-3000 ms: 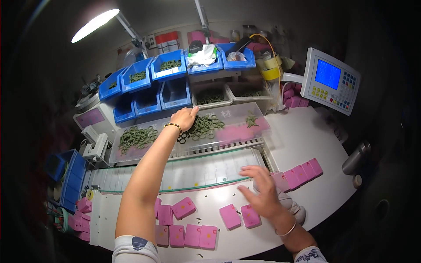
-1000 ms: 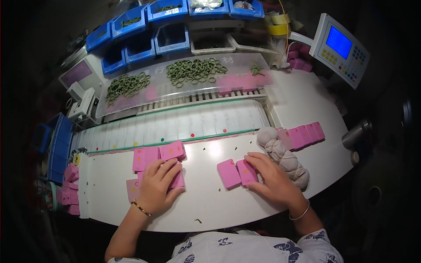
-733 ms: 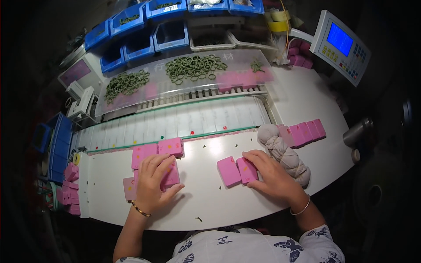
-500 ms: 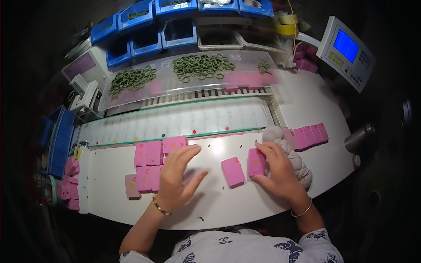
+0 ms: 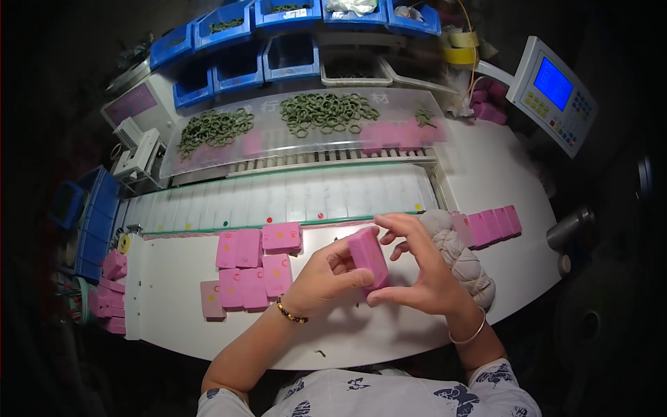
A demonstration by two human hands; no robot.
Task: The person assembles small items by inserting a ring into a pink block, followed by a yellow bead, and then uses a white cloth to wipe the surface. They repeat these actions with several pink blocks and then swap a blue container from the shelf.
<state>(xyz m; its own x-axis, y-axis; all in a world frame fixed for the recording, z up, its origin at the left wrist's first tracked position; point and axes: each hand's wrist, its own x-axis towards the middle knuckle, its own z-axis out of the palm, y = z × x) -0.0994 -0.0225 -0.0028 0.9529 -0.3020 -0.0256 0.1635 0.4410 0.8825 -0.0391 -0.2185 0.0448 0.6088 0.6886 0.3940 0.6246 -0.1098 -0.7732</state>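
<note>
Left hand (image 5: 323, 281): its fingers are closing around a pink, rectangular, matte block (image 5: 367, 254), the thumb pressing across the near face; a dark-and-gold beaded bracelet (image 5: 290, 313) is circling the wrist.
Right hand (image 5: 420, 267): its fingers are curving wide around the right side of the same block, index finger by the upper corner and thumb by the lower end; whether they are touching it, I cannot tell. A pale, smooth bangle (image 5: 469, 333) is circling this wrist.
Held block: it is tilting between the hands, just right of the frame's centre, over the white, smooth bench (image 5: 399, 330).
Pink group: seven flat pink blocks with small red and yellow marks (image 5: 255, 288) are lying close together on the bench, left of centre.
Cloth: a light-grey, knotted fabric bundle (image 5: 458, 260) is lying just beside the right hand, partly behind it.
Pink row: more pink blocks (image 5: 493, 224) are standing in a slanting line at right, beyond the bundle.
Belt: a white, segmented strip with green edges (image 5: 292, 194) is running across the middle, carrying small coloured dots.
Rings: dark-green, small rings (image 5: 326, 112) are lying heaped on a clear, flat plastic sheet (image 5: 264, 142) in the upper middle.
Bins: blue, open-fronted plastic bins (image 5: 292, 71) are lining the top.
Panel: a white control box with a blue screen (image 5: 554, 83) is leaning at upper right.
</note>
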